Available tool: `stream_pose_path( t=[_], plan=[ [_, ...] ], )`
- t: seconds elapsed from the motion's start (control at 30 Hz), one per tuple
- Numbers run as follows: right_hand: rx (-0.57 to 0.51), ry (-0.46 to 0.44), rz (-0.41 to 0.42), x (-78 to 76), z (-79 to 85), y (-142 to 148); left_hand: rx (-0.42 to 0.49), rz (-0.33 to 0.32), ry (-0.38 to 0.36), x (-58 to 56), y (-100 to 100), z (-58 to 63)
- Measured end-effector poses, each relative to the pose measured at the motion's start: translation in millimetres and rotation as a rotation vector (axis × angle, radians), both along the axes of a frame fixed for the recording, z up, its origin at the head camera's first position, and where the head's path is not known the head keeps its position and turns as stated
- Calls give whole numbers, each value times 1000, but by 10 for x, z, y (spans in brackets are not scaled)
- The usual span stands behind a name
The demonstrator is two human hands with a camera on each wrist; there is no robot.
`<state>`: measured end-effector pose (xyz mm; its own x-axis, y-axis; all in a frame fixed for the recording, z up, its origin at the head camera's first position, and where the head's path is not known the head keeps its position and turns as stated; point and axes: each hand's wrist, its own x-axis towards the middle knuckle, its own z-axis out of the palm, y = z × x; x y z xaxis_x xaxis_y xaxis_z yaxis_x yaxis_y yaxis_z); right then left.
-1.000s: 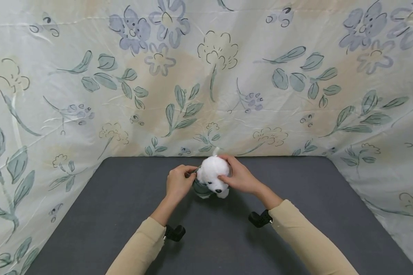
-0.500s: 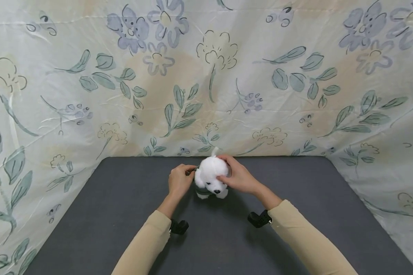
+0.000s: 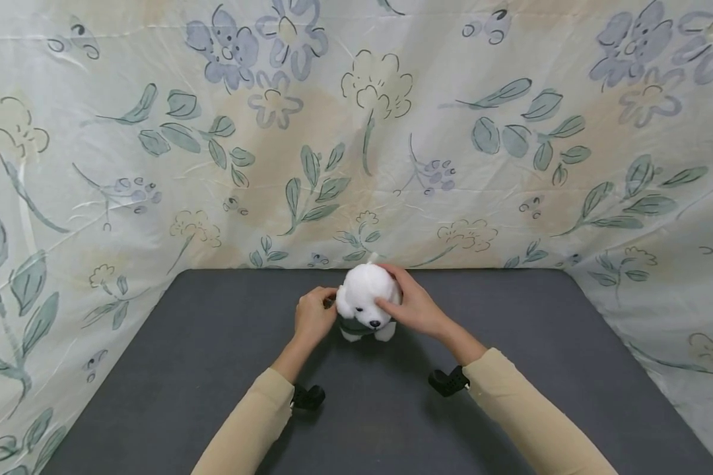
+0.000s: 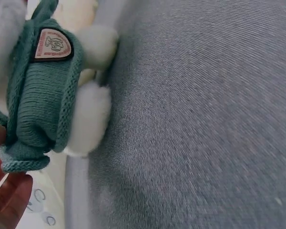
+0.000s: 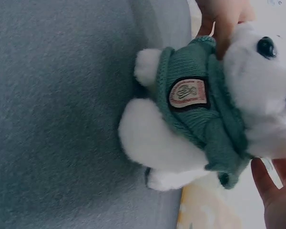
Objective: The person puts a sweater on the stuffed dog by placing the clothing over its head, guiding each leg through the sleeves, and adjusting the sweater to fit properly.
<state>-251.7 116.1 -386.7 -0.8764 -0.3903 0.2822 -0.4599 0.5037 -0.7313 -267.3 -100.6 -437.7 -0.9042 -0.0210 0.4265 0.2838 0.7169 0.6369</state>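
Left fingers (image 4: 20,194) pinch sweater (image 4: 40,98); spread right fingers (image 5: 263,179) hold plush dog (image 3: 365,285).

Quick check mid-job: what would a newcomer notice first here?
Likely the white plush dog, between the left hand and right hand near the far edge of the dark table. Next, its green knitted sweater with a pinkish patch in both wrist views, then the floral cloth behind.

Floral fabric (image 3: 392,145) screens this workspace's grey tabletop (image 3: 374,415).
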Motion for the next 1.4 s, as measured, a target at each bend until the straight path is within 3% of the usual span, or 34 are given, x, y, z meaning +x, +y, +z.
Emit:
stream_pose_path(
  t=[0.27, 0.43, 0.57, 0.7, 0.97, 1.23, 1.4],
  plan=[
    [-32, 39, 14, 12, -143, 160, 58, -134, -26, 116, -92, -6],
    [-6, 27, 18, 0, -287, 274, 57, -232, -94, 158, -151, -58],
    [34, 5, 16, -26, -370, 306, 52, -261, -157, 145, -145, -113],
    [43, 10, 18, -64, -426, 276, 59, -270, -161, 114, -104, -143],
    [79, 14, 12, -110, -502, 135, 70, -252, -88, 41, 1, -174],
    [41, 8, -82, -118, -512, 36, 111, -200, -25, 15, 89, -192],
    [22, 16, -126, -69, -470, 35, 155, -215, -21, 65, 112, -104]
  ],
)
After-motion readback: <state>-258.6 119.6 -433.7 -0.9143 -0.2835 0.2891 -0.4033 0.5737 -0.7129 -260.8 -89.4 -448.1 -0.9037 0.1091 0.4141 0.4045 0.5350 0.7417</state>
